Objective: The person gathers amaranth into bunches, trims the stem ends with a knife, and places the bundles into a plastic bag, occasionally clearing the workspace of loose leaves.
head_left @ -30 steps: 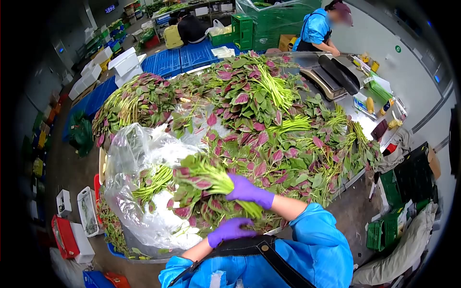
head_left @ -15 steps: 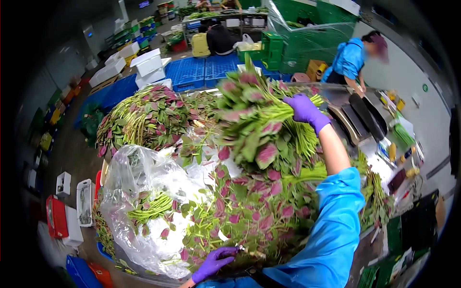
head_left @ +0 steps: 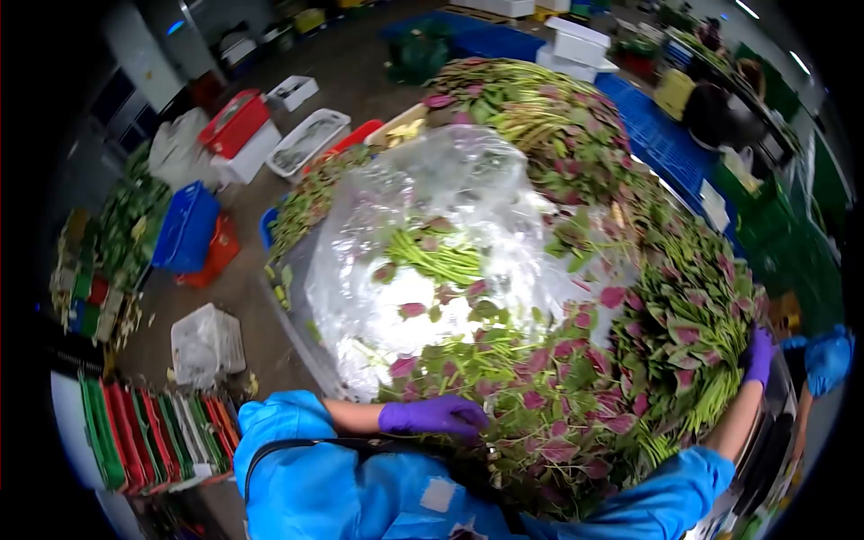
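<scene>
My left hand [head_left: 436, 416], in a purple glove, is low over the front edge of loose red-and-green amaranth leaves [head_left: 549, 405]. Its fingers are curled in; whatever they may hold is hidden. At the right, my right hand [head_left: 760, 357], gloved the same, grips the stem side of a big bunch of amaranth [head_left: 688, 324]. That bunch lies against the heap, and its leaves partly cover the fingers. A clear plastic sheet [head_left: 346, 270] bears a small bundle of cut green stems [head_left: 441, 256] in front of me.
A large amaranth pile [head_left: 531, 117] stands at the far side of the table. On the floor to the left are a blue crate [head_left: 187, 227], a white basket [head_left: 207, 342] and stacked folded crates [head_left: 153, 432]. Another person's blue sleeve [head_left: 828, 360] shows at far right.
My view has swung to the left. The amaranth bunch, lifted in my right hand before, is now down on the right side of the heap. My left hand stays near the front edge.
</scene>
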The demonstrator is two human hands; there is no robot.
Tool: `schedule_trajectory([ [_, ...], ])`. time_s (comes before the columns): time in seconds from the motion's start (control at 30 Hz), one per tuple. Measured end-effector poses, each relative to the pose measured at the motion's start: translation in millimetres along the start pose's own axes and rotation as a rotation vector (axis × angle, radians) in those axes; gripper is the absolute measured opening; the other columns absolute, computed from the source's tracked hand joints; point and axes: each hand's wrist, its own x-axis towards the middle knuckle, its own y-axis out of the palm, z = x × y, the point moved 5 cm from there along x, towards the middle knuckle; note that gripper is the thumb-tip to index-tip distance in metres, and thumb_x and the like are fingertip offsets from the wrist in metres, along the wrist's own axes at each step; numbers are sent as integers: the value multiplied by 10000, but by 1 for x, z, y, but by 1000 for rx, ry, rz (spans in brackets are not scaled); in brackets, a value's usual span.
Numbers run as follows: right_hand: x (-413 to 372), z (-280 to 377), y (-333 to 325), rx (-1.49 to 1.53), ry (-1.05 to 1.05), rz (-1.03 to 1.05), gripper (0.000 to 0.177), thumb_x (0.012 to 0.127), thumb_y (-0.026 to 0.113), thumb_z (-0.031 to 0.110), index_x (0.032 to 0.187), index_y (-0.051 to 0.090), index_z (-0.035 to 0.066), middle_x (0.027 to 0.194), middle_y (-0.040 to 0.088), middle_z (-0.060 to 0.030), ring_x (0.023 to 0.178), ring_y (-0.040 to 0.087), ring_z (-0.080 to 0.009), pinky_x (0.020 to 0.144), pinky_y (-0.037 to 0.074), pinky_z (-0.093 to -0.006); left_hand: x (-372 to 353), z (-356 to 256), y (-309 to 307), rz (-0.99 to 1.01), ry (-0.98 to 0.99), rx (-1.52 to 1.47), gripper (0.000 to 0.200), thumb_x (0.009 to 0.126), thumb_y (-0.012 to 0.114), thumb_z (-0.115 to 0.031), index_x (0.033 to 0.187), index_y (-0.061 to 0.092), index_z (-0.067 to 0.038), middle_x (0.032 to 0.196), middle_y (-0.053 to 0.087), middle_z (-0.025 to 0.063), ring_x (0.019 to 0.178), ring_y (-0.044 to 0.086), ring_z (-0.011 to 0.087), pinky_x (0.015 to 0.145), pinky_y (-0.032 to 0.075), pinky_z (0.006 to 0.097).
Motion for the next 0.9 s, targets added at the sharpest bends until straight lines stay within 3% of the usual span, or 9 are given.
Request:
schedule_trajectory([
  [0.1, -68, 67, -120, 228, -314, -576, 740, 630, 668, 43, 1301, 370, 137, 1188, 494, -132, 1119, 456, -276, 918, 359, -434, -26, -13, -28, -97, -69, 2, 319, 829, 611, -171, 1121, 547, -62, 1016, 602, 50, 929, 546, 104, 818, 440, 255],
  [0.17, -144, 152, -202, 885, -708, -617, 569, 671, 655, 29, 1208, 475, 82, 1180, 515, -127, 1100, 481, -289, 925, 376, -407, -24, 10, -58, -126, 120, 98, 295, 831, 602, -138, 1111, 551, -62, 1018, 601, 47, 911, 557, 107, 823, 448, 256],
  [0.3, -242, 344, -233, 1252, -1045, -110, 512, 705, 673, 94, 1187, 502, 94, 1152, 548, -98, 1055, 523, -229, 915, 401, -334, -37, -15, -156, -469, 263, -12, 367, 792, 631, -102, 1136, 512, -55, 1051, 569, 56, 931, 550, 142, 844, 453, 282],
  [0.4, -299, 482, -239, 1244, -1144, 242, 646, 699, 693, 229, 1258, 422, 51, 1213, 481, -183, 1150, 444, -301, 984, 337, -377, -57, -34, -240, -646, 439, -135, 552, 780, 614, -57, 1265, 352, -72, 1198, 444, 87, 1046, 497, 192, 868, 441, 297],
  [0.43, -304, 533, -222, 1117, -1204, -130, 711, 663, 695, 201, 1281, 382, 42, 1257, 426, -210, 1177, 403, -344, 1002, 314, -392, -71, -42, -265, -746, 554, -105, 590, 789, 591, -42, 1297, 293, -74, 1261, 393, 101, 1092, 474, 204, 873, 431, 301],
  [0.5, -316, 588, -230, 858, -1098, -192, 963, 591, 735, 250, 1362, 193, 57, 1331, 284, -267, 1237, 291, -402, 1049, 192, -468, -96, -53, -307, -910, 591, -146, 649, 793, 583, -70, 1327, 214, -83, 1302, 335, 110, 1145, 422, 215, 878, 421, 313],
  [0.57, -304, 634, -219, 657, -979, -322, 1037, 549, 754, 325, 1369, 176, 61, 1284, 353, -251, 1212, 334, -380, 1041, 168, -511, -120, -53, -349, -965, 432, -279, 706, 762, 648, -141, 1323, 227, -61, 1251, 382, 139, 1122, 432, 250, 869, 430, 348],
  [0.67, -278, 660, -211, 494, -874, -191, 1033, 533, 746, 372, 1360, 209, 65, 1197, 439, -214, 1146, 407, -345, 1018, 200, -524, -145, -46, -412, -1123, 622, -219, 680, 749, 664, -157, 1287, 268, -28, 1267, 381, 144, 1141, 415, 265, 891, 407, 362],
  [0.9, -270, 665, -223, 448, -873, -89, 927, 560, 726, 345, 1321, 283, 57, 958, 559, -127, 942, 530, -282, 951, 285, -522, -132, -29, -475, -1362, 297, 659, 645, 693, 690, -186, 1231, 393, 12, 1133, 503, 211, 1072, 496, 307, 915, 386, 354],
])
